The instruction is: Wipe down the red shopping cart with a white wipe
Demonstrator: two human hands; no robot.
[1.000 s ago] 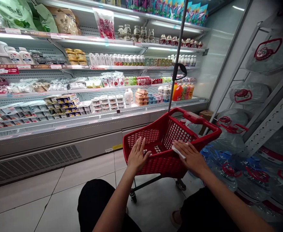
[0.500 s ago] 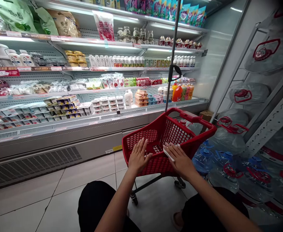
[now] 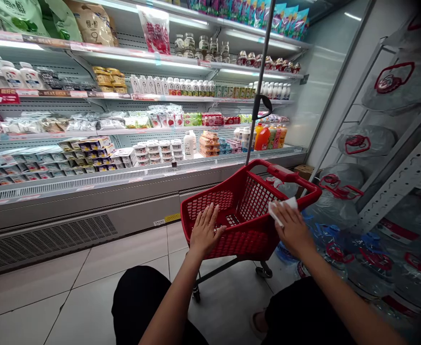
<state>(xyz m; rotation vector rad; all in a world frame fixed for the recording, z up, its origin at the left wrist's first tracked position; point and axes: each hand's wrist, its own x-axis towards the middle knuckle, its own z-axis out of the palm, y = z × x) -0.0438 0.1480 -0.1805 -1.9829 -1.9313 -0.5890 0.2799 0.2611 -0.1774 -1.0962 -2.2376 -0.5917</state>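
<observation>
A small red plastic shopping cart [image 3: 232, 201] stands on the tiled floor in front of me. My left hand [image 3: 205, 231] lies flat with fingers spread on the near rim of the cart's basket. My right hand [image 3: 292, 227] presses a white cloth [image 3: 281, 208] against the right side rim of the basket, near the cart's red handle [image 3: 289, 175]. My knees in dark trousers show at the bottom of the view.
An open refrigerated display case [image 3: 124, 120] with shelves of dairy, bottles and packets runs along the left and back. Large water jugs [image 3: 357, 249] in plastic wrap fill a metal rack on the right. A thin pole [image 3: 260, 91] rises behind the cart.
My right hand has slid the white cloth from the near rim along the right side rim toward the handle. My left hand has stayed on the near rim.
</observation>
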